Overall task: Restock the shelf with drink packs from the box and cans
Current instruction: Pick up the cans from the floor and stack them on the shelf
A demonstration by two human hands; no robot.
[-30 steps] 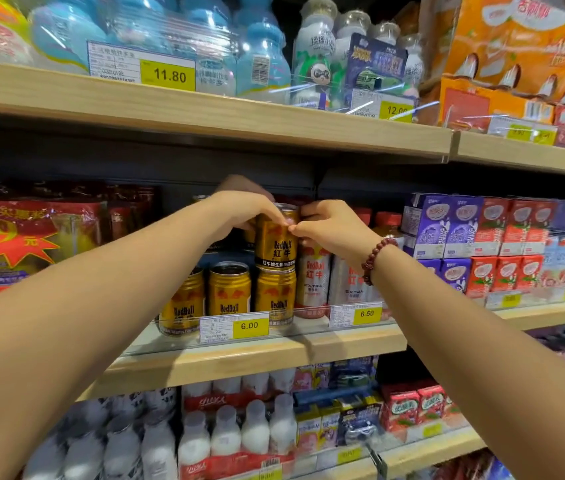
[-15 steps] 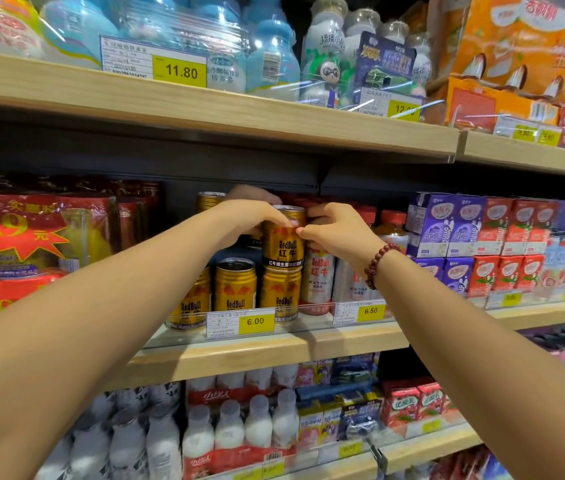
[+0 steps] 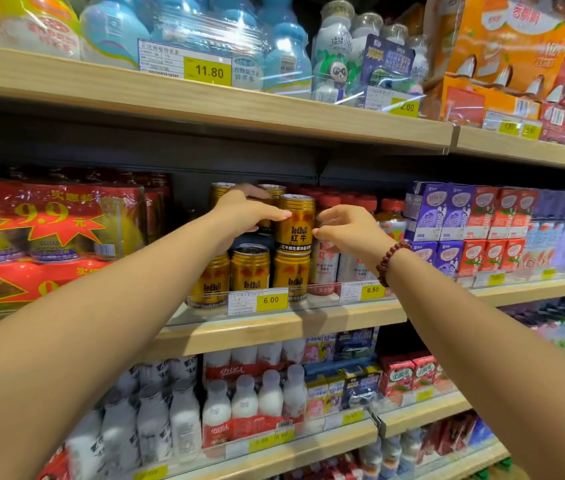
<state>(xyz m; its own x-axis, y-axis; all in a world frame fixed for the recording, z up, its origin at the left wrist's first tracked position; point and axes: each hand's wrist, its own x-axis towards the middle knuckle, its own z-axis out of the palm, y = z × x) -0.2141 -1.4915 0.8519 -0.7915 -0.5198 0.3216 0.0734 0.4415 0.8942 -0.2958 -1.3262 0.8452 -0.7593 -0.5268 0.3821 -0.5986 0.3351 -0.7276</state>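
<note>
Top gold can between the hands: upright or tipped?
Upright. The top gold can stands squarely on a lower gold can, its label level; the left hand and right hand sit at its sides.

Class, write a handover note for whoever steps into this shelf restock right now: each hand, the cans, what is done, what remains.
Left hand: open, fingertips touching the top gold can from its left.
Right hand: fingers curled at the can's right side; grip unclear.
The can stands upright on the lower row's front-right can, middle shelf.
Done: that can stacked. Left: likely more cans; the box is not in view.
</note>
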